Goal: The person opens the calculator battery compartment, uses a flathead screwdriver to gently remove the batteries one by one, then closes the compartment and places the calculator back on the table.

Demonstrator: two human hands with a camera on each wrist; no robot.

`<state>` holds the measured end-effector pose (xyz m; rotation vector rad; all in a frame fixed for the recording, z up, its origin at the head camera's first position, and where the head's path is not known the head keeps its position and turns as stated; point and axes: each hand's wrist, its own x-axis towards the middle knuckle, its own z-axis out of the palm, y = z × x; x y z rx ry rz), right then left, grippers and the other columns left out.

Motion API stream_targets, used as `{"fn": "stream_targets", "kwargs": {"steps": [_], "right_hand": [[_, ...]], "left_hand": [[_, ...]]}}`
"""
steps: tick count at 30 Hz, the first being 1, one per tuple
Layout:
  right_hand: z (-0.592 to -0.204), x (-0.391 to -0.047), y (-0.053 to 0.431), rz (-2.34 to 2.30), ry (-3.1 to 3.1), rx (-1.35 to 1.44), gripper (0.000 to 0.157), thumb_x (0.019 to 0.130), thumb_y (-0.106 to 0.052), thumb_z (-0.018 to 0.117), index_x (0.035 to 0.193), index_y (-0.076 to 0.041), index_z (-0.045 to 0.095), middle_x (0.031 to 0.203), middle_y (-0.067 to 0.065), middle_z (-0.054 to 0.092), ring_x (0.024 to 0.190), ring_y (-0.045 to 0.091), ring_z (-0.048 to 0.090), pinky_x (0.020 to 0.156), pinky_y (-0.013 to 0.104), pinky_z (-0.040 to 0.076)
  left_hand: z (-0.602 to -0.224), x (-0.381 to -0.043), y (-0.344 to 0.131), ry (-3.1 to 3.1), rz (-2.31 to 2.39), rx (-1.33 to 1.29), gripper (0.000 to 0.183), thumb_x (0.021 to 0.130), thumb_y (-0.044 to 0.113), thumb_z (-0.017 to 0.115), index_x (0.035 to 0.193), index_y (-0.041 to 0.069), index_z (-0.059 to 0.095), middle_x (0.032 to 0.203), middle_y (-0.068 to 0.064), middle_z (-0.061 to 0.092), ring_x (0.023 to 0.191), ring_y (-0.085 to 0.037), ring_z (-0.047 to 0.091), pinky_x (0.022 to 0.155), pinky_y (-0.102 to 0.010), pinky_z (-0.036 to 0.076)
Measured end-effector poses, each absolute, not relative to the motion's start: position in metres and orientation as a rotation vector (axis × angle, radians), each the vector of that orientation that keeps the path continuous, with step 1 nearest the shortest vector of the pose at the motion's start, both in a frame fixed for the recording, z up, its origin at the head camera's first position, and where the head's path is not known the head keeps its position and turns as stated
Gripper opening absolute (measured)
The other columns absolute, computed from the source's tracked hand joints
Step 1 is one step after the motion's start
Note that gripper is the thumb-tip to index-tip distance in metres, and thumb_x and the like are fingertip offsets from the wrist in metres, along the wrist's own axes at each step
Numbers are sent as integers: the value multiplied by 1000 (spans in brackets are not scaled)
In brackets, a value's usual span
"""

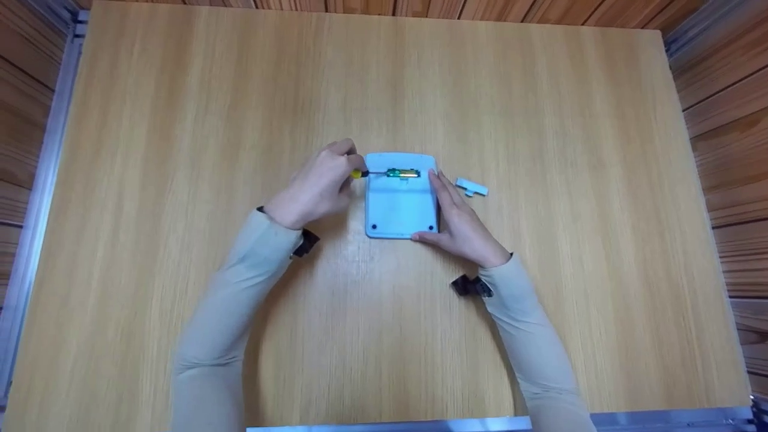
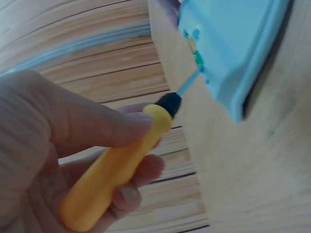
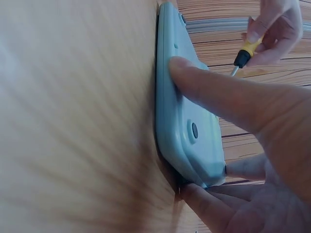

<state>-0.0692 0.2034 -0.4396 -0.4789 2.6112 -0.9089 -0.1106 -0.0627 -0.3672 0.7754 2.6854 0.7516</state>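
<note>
Head view | light-blue rectangular plastic case (image 1: 401, 207) central on pale wooden table (image 1: 360, 336) | left hand (image 1: 319, 183) grips yellow-handled screwdriver (image 2: 112, 172); right hand (image 1: 462, 225) holds case | likely light, stiff, slick: hold side edges

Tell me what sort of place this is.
Probably an indoor workspace: a broad wood-grain table, a metal rail along its left edge, and a yellow-handled screwdriver at the open compartment of a blue device.

Flat blue device (image 1: 401, 207), exposed battery (image 1: 410, 174), yellow screwdriver (image 2: 123, 161)
</note>
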Motion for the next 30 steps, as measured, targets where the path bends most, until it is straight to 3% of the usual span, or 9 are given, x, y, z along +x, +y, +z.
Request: {"fn": "stream_targets", "kwargs": {"steps": [17, 30], "right_hand": [[-439, -68, 206, -915, 2628, -488, 106, 80, -31, 78, 155, -12, 5, 160, 18, 8, 147, 34, 11, 116, 50, 21], [-439, -68, 203, -934, 2615, -467, 106, 80, -31, 78, 155, -12, 5, 160, 17, 7, 147, 32, 10, 116, 48, 22]], "left_hand": [[-413, -102, -85, 2662, 1103, 646, 28, 89, 2, 63, 116, 9, 67, 114, -6, 56, 101, -19, 54, 96, -32, 48], [-432, -90, -88, 2637, 1321, 585, 29, 91, 2, 60, 118, 9, 65, 116, -6, 55, 106, -19, 52, 101, -32, 45]]}}
